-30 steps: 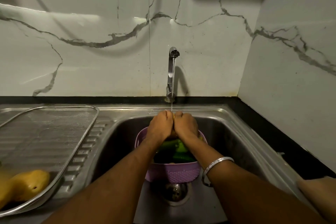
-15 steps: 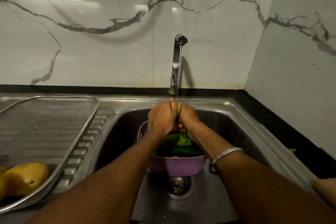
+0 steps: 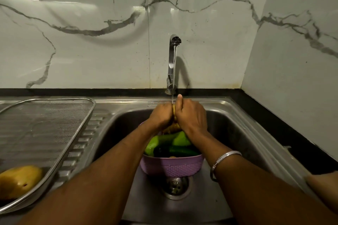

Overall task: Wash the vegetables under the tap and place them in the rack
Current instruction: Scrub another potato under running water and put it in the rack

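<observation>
Veg being washed: a yellowish knobbly piece is clasped between both hands, right under the tap stream, above the purple basket in the sink centre. Type can't be told, mostly hidden by fingers.

Hands: left hand curled round the piece from the left, right hand wrapped round it from the right w/ one finger sticking up past the far end. Both closed on it, touching each other.

Handling (judged): looks firm and stiff, light, one-hand carry OK. Wet surface is likely slippery; the bumpy skin should help grip. Best held round the mid-section w/ full finger wrap, not by the tip. Green veg left in the basket look smooth, so slip risk is higher there when wet.

Rack sits on the drainboard, left of the sink. One yellow-orange piece is lying at its near end. Transfer = short move left and near; dripping is to be expected.

Vs earlier frames: yellow piece is now seen between the hands, barely seen 1 s ago. Right hand has been shifted further over the piece, finger now raised. Hands were kept under the stream throughout. View has drifted a bit. Basket contents and rack unchanged.
</observation>
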Available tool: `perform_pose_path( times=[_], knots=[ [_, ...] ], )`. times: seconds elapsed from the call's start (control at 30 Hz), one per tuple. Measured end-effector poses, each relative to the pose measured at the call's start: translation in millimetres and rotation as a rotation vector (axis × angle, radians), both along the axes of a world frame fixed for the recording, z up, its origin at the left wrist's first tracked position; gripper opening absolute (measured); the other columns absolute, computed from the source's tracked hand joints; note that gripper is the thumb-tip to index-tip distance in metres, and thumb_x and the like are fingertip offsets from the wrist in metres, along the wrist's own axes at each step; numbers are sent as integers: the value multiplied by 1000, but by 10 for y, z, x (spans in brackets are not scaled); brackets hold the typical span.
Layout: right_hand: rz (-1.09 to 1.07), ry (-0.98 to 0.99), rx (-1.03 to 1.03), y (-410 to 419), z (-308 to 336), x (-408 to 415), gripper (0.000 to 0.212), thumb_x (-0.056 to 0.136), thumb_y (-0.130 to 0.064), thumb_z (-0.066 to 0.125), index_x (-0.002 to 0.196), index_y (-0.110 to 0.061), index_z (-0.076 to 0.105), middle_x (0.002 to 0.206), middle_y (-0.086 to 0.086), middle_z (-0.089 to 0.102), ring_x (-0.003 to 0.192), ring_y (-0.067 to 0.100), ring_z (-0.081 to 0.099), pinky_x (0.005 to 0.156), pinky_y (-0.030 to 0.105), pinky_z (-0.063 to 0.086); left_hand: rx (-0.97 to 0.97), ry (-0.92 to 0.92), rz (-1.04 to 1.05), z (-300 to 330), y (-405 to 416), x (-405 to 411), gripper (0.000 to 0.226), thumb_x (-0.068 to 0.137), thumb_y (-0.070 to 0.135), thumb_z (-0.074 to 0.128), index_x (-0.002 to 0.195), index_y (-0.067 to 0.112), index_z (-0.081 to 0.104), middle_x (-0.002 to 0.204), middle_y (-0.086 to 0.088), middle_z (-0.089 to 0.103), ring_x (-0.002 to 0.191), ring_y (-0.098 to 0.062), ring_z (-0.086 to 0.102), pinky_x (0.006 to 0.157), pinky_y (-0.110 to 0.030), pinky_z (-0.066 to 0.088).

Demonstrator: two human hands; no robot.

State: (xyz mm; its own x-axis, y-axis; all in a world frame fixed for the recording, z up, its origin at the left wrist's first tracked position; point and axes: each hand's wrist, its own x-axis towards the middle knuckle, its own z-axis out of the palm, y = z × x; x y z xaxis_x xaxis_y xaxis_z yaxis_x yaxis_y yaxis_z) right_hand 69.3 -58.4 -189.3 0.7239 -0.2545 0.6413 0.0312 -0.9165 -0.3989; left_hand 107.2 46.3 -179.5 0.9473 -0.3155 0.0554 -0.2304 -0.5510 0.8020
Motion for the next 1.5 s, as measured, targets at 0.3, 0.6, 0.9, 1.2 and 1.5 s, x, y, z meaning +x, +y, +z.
perform_pose_path(
  times=[0.3, 0.6, 0.9, 1.2, 1.5],
  knots=[
    [-8, 204, 326, 55, 41, 79, 49, 108, -35, 31, 79, -11, 63, 75, 5, 55, 71, 21, 52, 69, 32, 39, -56, -296, 160, -79, -18, -17, 55, 110, 39, 31, 67, 16, 56, 62, -2, 55, 58, -13, 52, 56, -24, 35],
    [259, 647, 1364, 136, 149, 114, 61, 104, -59, 37, 68, -14, 59, 52, 2, 48, 39, 13, 42, 35, 19, 31, 100, -696, 13, -135, 74, -89, 33, 110, 36, 32, 108, 20, 60, 95, 6, 61, 86, -6, 55, 78, -24, 42],
    [-11, 158, 413, 159, 82, 62, 61, 111, -36, 26, 71, -9, 62, 75, 8, 61, 74, 26, 57, 69, 32, 36, -465, 76, 52, 69, -31, -83, 32, 107, 30, 38, 84, 15, 55, 76, -5, 57, 65, -16, 56, 50, -22, 47],
    [181, -49, -9, 146, -8, 7, 36, 109, -37, 27, 112, -18, 56, 98, 3, 61, 86, 19, 59, 75, 37, 50, -704, 543, 184, 166, 24, -206, 63, 104, 63, 26, 75, 16, 57, 52, -1, 49, 40, -12, 43, 41, -21, 38],
    [412, 251, 590, 270, -202, 24, 44, 107, -25, 45, 151, -27, 42, 150, 8, 47, 134, 26, 50, 105, 48, 51, -614, 174, 167, -15, 181, -248, 26, 108, 20, 38, 122, 10, 57, 115, -14, 66, 92, -13, 64, 62, -20, 49]
  ],
)
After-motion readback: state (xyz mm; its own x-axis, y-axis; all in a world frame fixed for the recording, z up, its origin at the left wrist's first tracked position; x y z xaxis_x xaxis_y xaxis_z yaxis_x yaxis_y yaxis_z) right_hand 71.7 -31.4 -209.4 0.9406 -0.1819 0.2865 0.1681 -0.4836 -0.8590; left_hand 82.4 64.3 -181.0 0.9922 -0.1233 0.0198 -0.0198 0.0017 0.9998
